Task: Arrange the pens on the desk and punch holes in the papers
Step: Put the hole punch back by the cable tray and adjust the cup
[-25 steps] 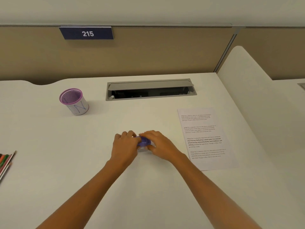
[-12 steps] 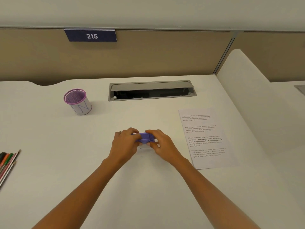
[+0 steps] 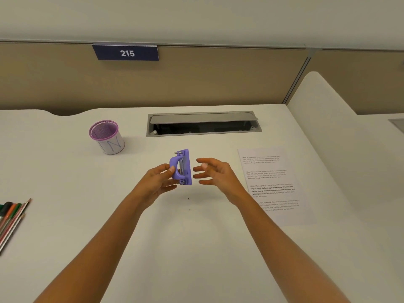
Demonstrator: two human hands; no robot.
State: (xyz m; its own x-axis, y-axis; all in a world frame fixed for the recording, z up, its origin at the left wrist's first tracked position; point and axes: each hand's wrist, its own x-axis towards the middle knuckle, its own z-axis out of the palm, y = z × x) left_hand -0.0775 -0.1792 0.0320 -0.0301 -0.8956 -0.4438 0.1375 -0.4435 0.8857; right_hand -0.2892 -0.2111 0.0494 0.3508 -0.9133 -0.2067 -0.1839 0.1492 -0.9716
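A small purple hole punch [image 3: 182, 167] is held upright above the white desk [image 3: 65, 176] in my left hand [image 3: 158, 180], thumb on its handle. My right hand [image 3: 215, 173] hovers just to the right of the punch, fingers spread, touching nothing. A printed sheet of paper [image 3: 273, 184] lies flat on the desk to the right of my right hand. Several pens and pencils [image 3: 12, 219] lie together at the desk's left edge. A purple mesh pen cup [image 3: 107, 136] stands at the back left with nothing visible in it.
An open grey cable tray [image 3: 203, 123] is set into the desk behind the punch. A tan partition with a plate reading 215 [image 3: 126, 53] closes the back. A white curved divider [image 3: 328, 132] rises along the right side.
Both hands held the punch low on the desk before. Now the left hand has lifted and turned it upright, and the right hand has let go and opened.
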